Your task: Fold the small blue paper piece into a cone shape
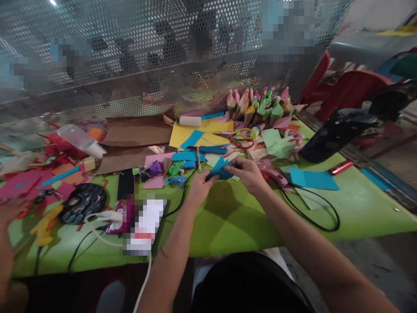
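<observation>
A small folded piece of blue paper (221,168) is held between my two hands above the green table. My left hand (202,184) pinches its lower left side. My right hand (246,173) grips its right edge between thumb and fingers. Just right of my right hand lies a pink glue gun (273,173) with a small red light and a black cord. Behind the paper are a dark blue stick-like tool (211,150) and scraps of blue paper (192,140). A flat blue sheet (314,178) rests farther right.
Paper cones (257,106) stand clustered at the back. A dark bottle (337,134) and red marker-like tube (340,167) are on the right. Left are a phone (148,226) with a white cable, a black round tray (84,202), a yellow glue gun (47,226) and another person's arm (6,243).
</observation>
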{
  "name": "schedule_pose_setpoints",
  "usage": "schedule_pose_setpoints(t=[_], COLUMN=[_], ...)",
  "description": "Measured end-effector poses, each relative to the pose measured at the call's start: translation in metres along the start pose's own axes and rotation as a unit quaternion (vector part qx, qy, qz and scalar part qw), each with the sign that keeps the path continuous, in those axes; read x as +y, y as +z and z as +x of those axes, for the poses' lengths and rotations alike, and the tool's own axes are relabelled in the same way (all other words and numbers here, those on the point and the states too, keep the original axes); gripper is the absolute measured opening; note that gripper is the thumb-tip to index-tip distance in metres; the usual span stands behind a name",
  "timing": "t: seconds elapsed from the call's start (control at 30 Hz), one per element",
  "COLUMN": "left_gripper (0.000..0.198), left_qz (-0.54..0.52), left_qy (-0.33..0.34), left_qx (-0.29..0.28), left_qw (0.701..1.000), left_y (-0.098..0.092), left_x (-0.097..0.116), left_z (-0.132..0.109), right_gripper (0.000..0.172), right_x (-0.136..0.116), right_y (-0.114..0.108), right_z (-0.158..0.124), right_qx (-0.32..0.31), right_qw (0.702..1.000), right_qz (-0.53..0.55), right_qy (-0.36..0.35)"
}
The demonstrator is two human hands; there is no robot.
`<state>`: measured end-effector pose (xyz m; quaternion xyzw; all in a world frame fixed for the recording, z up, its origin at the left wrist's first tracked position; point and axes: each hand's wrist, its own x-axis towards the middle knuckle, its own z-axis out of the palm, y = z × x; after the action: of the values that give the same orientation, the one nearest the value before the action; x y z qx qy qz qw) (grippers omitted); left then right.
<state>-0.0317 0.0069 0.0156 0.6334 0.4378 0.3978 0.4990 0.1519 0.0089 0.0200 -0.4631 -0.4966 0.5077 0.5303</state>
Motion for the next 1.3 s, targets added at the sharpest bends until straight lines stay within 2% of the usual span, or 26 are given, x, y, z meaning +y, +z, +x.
schedule_pose_setpoints(t=[0.6,0.73,1.0,1.2,1.3], left_gripper=[0.021,0.016,0.017,0.012,0.012], left_qz=[0.075,0.09,0.096,0.135,0.138], left_qy=[0.031,0.046,0.034,0.038,0.033], left_qx=[-0.017,-0.027,-0.032,-0.033,-0.04], left_qw=[0.997,0.994,0.994,0.989,0.989], left_y=[0.0003,0.0008,0.0004,0.0014,0.0012], left_x=[-0.0046,-0.0031,-0.0045,-0.0031,-0.0027], left_z=[0.0014,0.0015,0.0013,0.0011,0.0004], right_gripper=[0.05,0.051,0.048,0.049,0.045], right_x=[-0.0042,-0.0041,-0.0028,-0.0007,0.0009], right_y=[0.001,0.0013,0.0001,0.0004,0.0005], right_z=[-0.0026,-0.0028,-0.0029,-0.0032,-0.0019], right_qx=[-0.007,0.008,0.006,0.017,0.026], right_qw=[1.0,1.0,1.0,0.999,0.999], right_qz=[0.015,0.003,-0.015,-0.033,-0.034], right_qy=[0.007,0.011,-0.021,-0.004,-0.004])
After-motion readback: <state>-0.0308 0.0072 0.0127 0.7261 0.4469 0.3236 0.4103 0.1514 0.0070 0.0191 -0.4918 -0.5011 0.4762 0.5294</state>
